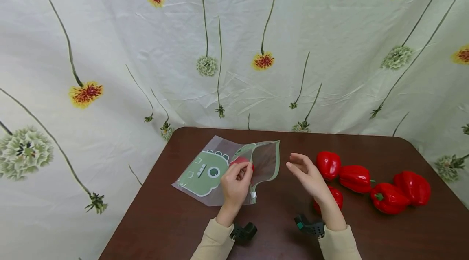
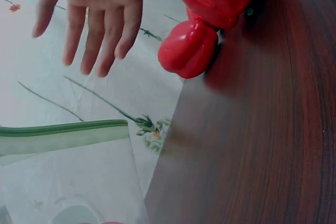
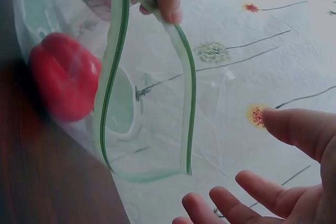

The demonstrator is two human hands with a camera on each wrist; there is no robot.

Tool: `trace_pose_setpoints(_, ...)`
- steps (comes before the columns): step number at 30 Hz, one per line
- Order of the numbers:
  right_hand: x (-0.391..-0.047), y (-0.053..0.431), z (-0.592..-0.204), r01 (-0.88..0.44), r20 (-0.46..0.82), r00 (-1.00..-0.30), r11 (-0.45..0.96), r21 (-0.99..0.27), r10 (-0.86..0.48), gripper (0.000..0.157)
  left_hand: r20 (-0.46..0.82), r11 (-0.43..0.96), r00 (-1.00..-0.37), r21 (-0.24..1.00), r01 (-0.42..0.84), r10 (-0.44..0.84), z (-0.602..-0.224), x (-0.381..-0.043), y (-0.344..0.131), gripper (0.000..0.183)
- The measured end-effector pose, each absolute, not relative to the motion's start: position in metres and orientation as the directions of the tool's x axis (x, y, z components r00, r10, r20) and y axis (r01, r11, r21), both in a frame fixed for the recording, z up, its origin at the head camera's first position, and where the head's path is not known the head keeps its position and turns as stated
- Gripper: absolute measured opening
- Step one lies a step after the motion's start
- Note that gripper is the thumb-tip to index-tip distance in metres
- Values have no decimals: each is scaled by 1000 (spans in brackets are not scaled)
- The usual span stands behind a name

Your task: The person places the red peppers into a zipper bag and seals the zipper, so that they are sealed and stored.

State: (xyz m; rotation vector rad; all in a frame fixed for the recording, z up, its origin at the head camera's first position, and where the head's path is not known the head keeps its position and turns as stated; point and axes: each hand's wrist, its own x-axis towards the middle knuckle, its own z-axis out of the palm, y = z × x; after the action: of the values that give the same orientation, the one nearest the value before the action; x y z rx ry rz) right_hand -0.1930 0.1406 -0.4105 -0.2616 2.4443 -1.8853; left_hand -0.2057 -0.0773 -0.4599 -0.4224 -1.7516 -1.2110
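Note:
My left hand (image 1: 235,184) pinches the upper edge of a clear zip bag (image 1: 209,172) printed with a green cartoon face. In the right wrist view the bag's green-edged mouth (image 3: 109,103) gapes wide, facing right. A red bell pepper (image 3: 65,77) lies inside the bag, partly hidden behind my left hand in the head view. My right hand (image 1: 311,178) hovers to the right of the bag's mouth, fingers spread and holding nothing. The bag's white slider (image 1: 254,195) shows at the near end of the mouth.
Several red bell peppers (image 1: 355,178) lie on the dark wooden table (image 1: 278,227) at the right, one (image 1: 334,198) partly behind my right wrist. A white flower-printed cloth (image 1: 242,89) hangs behind the table's far edge. Each wrist wears a black camera mount (image 1: 243,232).

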Motion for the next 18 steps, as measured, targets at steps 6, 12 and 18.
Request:
trace_pose_setpoints(6,-187,159,-413,-136,97,-985,299,-945,-142,53,830,458,-516,550,698,-211,-460,-205,-78,4)
trace_pose_setpoints(12,-181,178,-419,-174,142,-983,342,-924,-115,52,830,469,-518,549,692,-208,-461,-205,-78,6)
trace_pose_setpoints(18,-174,198,-429,-200,194,-979,386,-901,-56,50,833,466,-513,545,697,-207,-461,-206,-77,6)
